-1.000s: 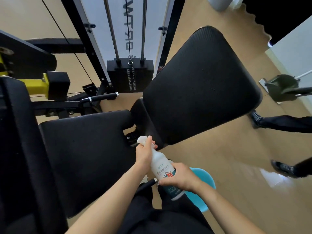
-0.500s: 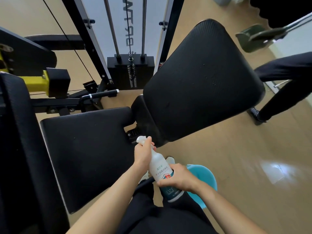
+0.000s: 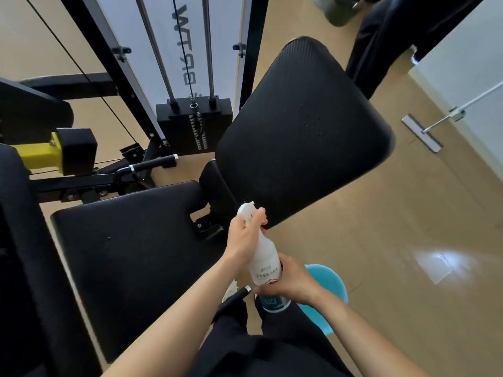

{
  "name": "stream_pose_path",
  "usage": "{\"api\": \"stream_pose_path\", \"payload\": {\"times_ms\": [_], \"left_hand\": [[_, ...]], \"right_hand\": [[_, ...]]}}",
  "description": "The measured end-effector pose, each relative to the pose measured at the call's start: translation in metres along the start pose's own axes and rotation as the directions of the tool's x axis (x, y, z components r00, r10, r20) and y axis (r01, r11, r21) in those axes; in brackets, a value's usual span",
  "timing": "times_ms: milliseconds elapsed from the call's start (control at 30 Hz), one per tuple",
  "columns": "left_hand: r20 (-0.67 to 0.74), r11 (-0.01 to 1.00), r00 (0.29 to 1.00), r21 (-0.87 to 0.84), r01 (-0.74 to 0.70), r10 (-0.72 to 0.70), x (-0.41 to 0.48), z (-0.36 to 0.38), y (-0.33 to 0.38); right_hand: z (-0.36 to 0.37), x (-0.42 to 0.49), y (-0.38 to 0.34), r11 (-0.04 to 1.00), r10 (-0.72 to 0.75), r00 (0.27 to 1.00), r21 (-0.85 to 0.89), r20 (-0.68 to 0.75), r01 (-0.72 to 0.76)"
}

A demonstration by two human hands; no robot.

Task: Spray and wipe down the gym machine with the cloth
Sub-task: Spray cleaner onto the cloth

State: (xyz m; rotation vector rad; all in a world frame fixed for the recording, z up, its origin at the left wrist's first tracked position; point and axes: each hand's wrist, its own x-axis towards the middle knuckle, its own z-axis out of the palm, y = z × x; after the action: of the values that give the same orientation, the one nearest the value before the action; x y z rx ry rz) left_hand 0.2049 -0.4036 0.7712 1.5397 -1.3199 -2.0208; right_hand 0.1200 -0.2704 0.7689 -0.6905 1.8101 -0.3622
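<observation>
Curling round the trigger head of the spray bottle [image 3: 265,259], the fingers [image 3: 258,217] of the left hand [image 3: 245,238] hold the nozzle just below the back pad [image 3: 299,137]. The right hand [image 3: 292,281] wraps the bottle body further below the pad. Both grips are unchanged over the last second. Fine droplets [image 3: 313,123] now show on the pad face, where none showed before, so spraying appears under way. Wiping is not yet begun. A blue item [image 3: 330,281], possibly the cloth, lies below the pad, under the right wrist.
</observation>
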Motion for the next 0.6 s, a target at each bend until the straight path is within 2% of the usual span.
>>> {"api": "stream_pose_path", "payload": {"times_ms": [100,167,300,467,600], "left_hand": [[0.048,0.991,0.991,0.022,-0.129,0.128,-0.008,0.004,0.009],[0.105,0.978,0.973,0.017,-0.21,0.207,-0.012,0.007,0.016],[0.191,0.945,0.928,0.006,-0.326,0.319,-0.024,0.011,0.026],[0.235,0.929,0.902,-0.013,-0.369,0.361,-0.036,0.011,0.038],[0.313,0.895,0.877,0.14,-0.423,0.365,-0.045,0.009,0.043]], "right_hand": [[-0.005,-0.003,0.0,0.998,-0.026,0.998,0.063,-0.052,0.029],[-0.009,-0.005,-0.007,0.991,-0.059,0.989,0.107,-0.137,0.074],[-0.017,-0.011,-0.035,0.963,-0.21,0.928,0.1,-0.309,0.251],[-0.022,-0.011,-0.056,0.903,-0.39,0.843,0.024,-0.372,0.428],[-0.028,-0.01,-0.061,0.889,-0.415,0.825,0.021,-0.382,0.457]]}}
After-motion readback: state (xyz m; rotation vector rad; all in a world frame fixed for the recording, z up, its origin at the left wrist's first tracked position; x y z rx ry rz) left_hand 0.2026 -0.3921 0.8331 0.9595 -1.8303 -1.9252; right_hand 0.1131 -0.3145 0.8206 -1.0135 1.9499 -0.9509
